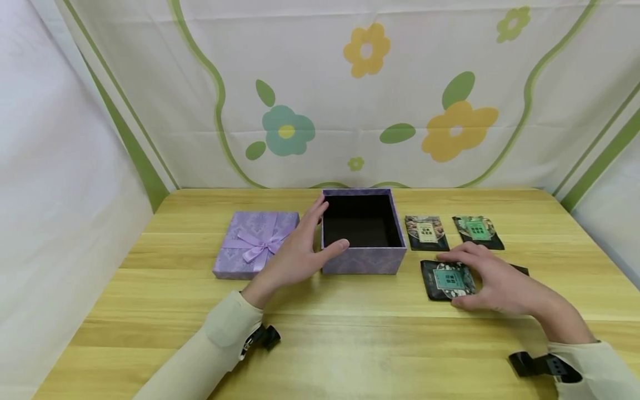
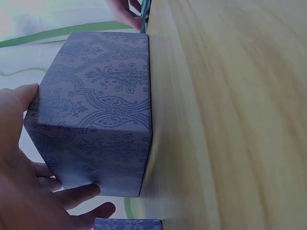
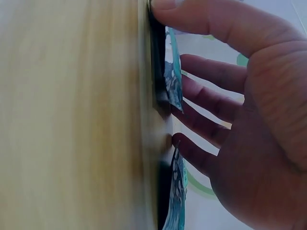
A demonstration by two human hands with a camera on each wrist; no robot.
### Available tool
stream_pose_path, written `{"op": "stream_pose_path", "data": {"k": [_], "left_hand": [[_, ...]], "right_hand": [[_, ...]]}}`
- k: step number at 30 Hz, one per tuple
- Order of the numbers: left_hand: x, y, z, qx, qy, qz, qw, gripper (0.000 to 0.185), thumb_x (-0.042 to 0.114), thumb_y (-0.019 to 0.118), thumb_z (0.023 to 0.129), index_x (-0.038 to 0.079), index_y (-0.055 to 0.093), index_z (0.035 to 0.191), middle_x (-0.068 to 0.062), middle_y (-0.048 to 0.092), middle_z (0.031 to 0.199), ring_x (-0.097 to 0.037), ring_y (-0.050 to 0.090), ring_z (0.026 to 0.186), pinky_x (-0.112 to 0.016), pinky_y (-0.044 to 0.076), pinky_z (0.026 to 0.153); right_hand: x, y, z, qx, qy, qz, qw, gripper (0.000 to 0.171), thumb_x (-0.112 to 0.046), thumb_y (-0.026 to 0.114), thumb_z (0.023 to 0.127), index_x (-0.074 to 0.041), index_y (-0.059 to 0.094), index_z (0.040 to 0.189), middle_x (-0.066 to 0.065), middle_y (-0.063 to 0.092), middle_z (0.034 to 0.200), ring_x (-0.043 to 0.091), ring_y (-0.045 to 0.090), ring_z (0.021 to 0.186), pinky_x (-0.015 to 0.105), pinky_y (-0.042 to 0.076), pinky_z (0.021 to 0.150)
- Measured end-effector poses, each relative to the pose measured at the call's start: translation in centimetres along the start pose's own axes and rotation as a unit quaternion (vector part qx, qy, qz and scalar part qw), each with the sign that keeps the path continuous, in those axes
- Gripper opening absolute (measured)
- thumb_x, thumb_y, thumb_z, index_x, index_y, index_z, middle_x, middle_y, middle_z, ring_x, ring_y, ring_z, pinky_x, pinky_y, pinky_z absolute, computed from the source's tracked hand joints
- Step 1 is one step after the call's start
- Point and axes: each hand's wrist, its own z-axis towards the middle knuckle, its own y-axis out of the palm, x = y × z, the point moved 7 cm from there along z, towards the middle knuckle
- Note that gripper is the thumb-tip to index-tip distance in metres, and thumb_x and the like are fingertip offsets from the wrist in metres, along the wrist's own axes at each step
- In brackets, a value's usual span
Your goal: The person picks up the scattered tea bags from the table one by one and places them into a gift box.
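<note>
Packet (image 1: 447, 280) lies flat, long axis front-to-back (label up).

I wore a cream long-sleeved top; both sleeves reached the wrists. The left sleeve (image 1: 220, 339) ended in a smooth, rounded cuff. A black camera mount (image 1: 264, 336) was strapped at that wrist, below the left hand (image 1: 295, 253). A second black mount (image 1: 545, 366), with a strap and block-shaped body, sat at the right sleeve (image 1: 595, 369), behind the right hand (image 1: 492, 280). Both hands were bare.
</note>
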Motion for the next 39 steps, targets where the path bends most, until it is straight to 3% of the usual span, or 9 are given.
{"op": "stream_pose_path", "data": {"k": [9, 25, 39], "left_hand": [[0.1, 0.0, 0.0, -0.002, -0.002, 0.002, 1.0, 0.094, 0.067, 0.061, 0.099, 0.033, 0.012, 0.172, 0.024, -0.002, 0.178, -0.022, 0.028, 0.163, -0.066, 0.033, 0.125], [0.1, 0.0, 0.0, -0.005, 0.0, 0.006, 1.0, 0.095, 0.067, 0.061, 0.099, 0.032, 0.012, 0.172, 0.025, -0.003, 0.178, -0.021, 0.033, 0.162, -0.067, 0.034, 0.124], [-0.1, 0.0, 0.2, -0.001, -0.001, 0.014, 0.9999, 0.094, 0.068, 0.06, 0.1, 0.032, 0.012, 0.173, 0.025, -0.002, 0.178, -0.023, 0.033, 0.161, -0.068, 0.035, 0.123]], "right_hand": [[-0.5, -0.4, 0.1, 0.01, 0.007, 0.011, 1.0, 0.078, -0.051, 0.089, 0.084, -0.022, 0.06, 0.15, 0.002, 0.051, 0.139, 0.034, 0.06, 0.125, 0.061, 0.053, 0.095], [-1.9, -2.5, 1.3, 0.032, 0.005, 0.039, 0.999, 0.078, -0.037, 0.09, 0.086, -0.021, 0.056, 0.154, 0.008, 0.048, 0.145, 0.038, 0.05, 0.132, 0.067, 0.047, 0.097], [-4.6, -6.4, 5.6, 0.062, -0.034, 0.04, 0.997, 0.077, -0.031, 0.09, 0.086, -0.021, 0.057, 0.154, 0.008, 0.05, 0.143, 0.034, 0.052, 0.131, 0.061, 0.042, 0.103]]}}
